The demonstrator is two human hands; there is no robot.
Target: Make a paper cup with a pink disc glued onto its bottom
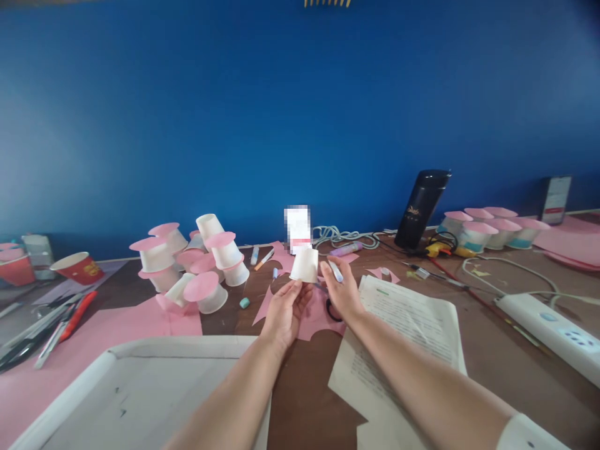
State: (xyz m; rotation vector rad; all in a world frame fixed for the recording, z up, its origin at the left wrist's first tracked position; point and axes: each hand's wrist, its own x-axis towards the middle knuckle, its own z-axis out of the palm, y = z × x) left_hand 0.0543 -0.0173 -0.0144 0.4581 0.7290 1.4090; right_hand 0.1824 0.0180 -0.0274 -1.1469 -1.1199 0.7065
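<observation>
My left hand (287,310) holds a small white paper cup (305,265) from below, its fingers closed at the cup's lower edge. Just to the right, my right hand (342,289) grips a glue stick (335,271) with a pale barrel, tilted beside the cup. Beneath both hands lies a cut pink paper sheet (313,320), and a black scissor handle (333,310) shows partly under my right hand.
Cups with pink discs (203,286) are stacked at the left; more (501,230) stand at the right. A black flask (420,209) leans near the wall. Printed sheets (417,319), a power strip (553,331), a white tray (140,394) and red-handled scissors (79,315) lie around.
</observation>
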